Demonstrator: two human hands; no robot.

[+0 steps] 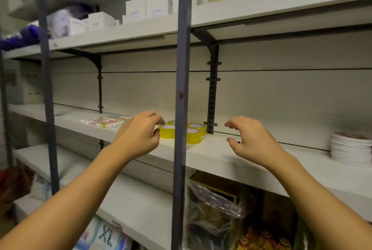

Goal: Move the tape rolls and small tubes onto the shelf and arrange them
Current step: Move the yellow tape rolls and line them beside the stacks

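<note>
Now going from the left: lying flat on the middle shelf (221, 155), a row of small tubes (106, 122), pink and white, with the long line of the row running left to right along the board. Just right of them, reaching over the shelf edge, the left hand (138, 135), with fingers curled loosely and thumb near the index finger, holding nothing, almost touching the nearest of the yellow tape rolls (182, 131). Sitting flat with holes upward, these rolls, grouped close together, partly hidden behind the grey post (181, 88). Hovering on the other side of the post, the right hand (251, 141), fingers spread and bent, also holding nothing, near the rolls but not touching. Being well apart from each other, the two hands, with the rolls between them. Judging from this, being nearer to the rolls, the left hand; probably closing in from both sides to straighten the group. Standing far right on the same shelf, a stack of white discs (351, 148).
</note>
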